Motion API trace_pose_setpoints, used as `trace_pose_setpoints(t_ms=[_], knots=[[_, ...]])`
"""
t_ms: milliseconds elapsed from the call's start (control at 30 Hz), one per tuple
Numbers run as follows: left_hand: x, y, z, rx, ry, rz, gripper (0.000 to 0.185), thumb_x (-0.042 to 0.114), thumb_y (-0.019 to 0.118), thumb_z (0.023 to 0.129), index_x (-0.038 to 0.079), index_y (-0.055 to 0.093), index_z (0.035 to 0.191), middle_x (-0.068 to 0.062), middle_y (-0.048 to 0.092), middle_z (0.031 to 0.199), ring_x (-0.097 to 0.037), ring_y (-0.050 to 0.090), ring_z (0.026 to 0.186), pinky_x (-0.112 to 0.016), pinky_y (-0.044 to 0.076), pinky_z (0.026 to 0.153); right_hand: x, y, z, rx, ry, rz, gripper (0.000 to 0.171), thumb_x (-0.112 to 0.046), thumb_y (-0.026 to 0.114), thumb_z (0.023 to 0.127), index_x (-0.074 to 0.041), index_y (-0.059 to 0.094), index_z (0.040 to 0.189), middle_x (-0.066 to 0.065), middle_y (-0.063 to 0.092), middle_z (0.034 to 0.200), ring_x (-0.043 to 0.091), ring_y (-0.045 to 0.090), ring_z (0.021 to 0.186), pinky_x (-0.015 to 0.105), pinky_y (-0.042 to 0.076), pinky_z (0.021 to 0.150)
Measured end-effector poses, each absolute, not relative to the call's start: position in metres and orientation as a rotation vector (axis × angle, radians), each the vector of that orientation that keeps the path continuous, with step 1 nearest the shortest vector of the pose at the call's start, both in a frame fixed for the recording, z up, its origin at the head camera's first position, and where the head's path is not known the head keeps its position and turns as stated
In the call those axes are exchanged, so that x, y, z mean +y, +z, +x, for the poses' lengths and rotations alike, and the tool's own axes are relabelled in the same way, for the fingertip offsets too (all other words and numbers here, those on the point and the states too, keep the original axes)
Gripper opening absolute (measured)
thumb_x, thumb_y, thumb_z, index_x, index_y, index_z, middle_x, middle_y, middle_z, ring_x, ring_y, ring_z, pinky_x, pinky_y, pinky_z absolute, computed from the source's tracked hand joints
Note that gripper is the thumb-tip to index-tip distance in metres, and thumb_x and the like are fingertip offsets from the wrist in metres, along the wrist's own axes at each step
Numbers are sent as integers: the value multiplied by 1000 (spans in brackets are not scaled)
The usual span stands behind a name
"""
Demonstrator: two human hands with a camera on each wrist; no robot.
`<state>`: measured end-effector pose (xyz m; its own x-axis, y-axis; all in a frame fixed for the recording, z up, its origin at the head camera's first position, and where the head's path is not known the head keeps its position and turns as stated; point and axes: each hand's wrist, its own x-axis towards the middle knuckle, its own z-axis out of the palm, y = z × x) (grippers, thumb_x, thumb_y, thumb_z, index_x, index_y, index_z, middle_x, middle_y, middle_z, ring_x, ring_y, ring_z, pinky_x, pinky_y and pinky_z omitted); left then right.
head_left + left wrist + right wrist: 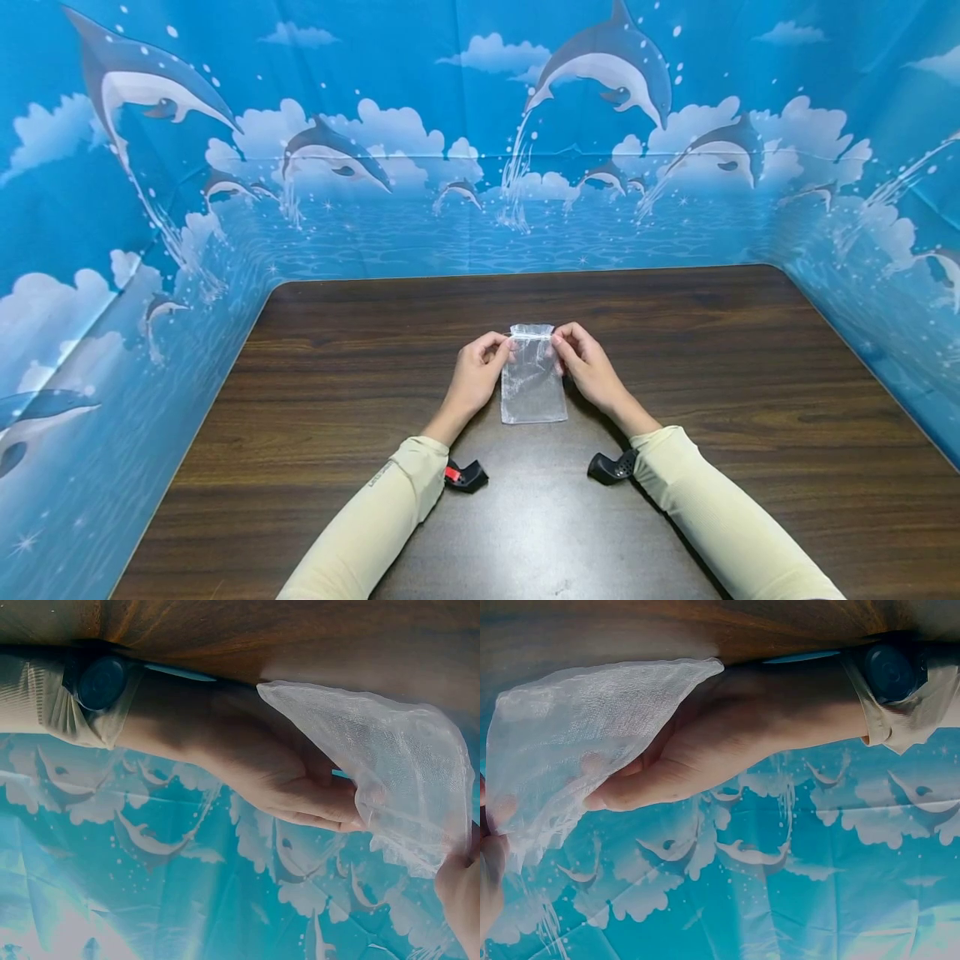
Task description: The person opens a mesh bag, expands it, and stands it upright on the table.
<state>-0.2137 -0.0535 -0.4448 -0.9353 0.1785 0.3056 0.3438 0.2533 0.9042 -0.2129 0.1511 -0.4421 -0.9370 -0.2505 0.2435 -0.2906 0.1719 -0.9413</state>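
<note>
Both hands pinch a sheer mesh pouch (533,379).
Left hand (475,377) and right hand (590,364) each grasp a top corner; it lies on the table (750,375).

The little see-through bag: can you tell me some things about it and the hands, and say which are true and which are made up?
1. Both hands pinch the bag at its top edge. True: the left hand and the right hand each hold a top corner.
2. The bag is bright red. False: it is sheer and whitish, and the table shows through it.
3. The table is dark wood. True.
4. The wall behind shows dolphins. True.
5. The left hand lies flat on the table, away from the bag. False: it holds the bag.
6. The sleeves are black. False: they are pale cream.
</note>
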Motion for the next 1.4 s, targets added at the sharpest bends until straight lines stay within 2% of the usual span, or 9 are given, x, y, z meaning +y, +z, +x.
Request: trace_pose_setpoints(t_ms=[33,267,433,633,867,1167,1400], knots=[[-53,-449,-216,-2374,-1770,-485,20,17,56,97,1,68,96,-17,69,80,-6,36,44,-21,31,48,151,-442,-213,-2383,1919,549,21,-12,44,102,9,49,103,31,51,79,46,47,64,38,45,55],[-52,-469,-225,-2362,-1891,-366,25,30,54,98,7,64,97,-9,65,80,-3,44,48,-19,36,48,151,-445,-212,-2386,1893,586,20,-11,43,102,8,48,103,30,52,76,42,48,63,37,45,57],[-52,-470,-225,-2332,-1884,-418,20,29,57,96,10,62,92,-4,60,76,-3,37,45,-19,30,44,151,-442,-210,-2408,1888,548,21,-12,43,102,7,50,105,31,51,79,40,49,64,31,44,55],[-52,-469,-226,-2308,-1886,-452,19,27,58,96,8,62,94,-10,62,78,-2,33,43,-19,27,42,151,-439,-208,-2471,1908,456,22,-18,46,102,2,55,104,31,49,79,45,47,66,29,41,49],[-54,-440,-211,-2298,-1899,-501,17,10,57,96,-7,59,97,-24,62,82,-4,35,44,-18,28,42,152,-441,-211,-2446,1881,529,20,-17,49,100,3,55,103,27,52,75,42,47,63,29,41,47],[-55,-436,-211,-2261,-1878,-469,16,9,56,96,-7,59,99,-24,66,86,-2,37,43,-17,27,43,152,-441,-213,-2376,1911,517,20,-14,48,100,5,54,102,22,60,82,38,48,61,25,39,45],[-56,-438,-210,-2332,-1941,-439,23,16,50,100,-4,57,105,-21,65,93,-5,41,45,-19,34,44,152,-443,-213,-2335,1971,497,20,-14,47,101,5,52,102,22,59,83,35,46,59,23,36,44]])
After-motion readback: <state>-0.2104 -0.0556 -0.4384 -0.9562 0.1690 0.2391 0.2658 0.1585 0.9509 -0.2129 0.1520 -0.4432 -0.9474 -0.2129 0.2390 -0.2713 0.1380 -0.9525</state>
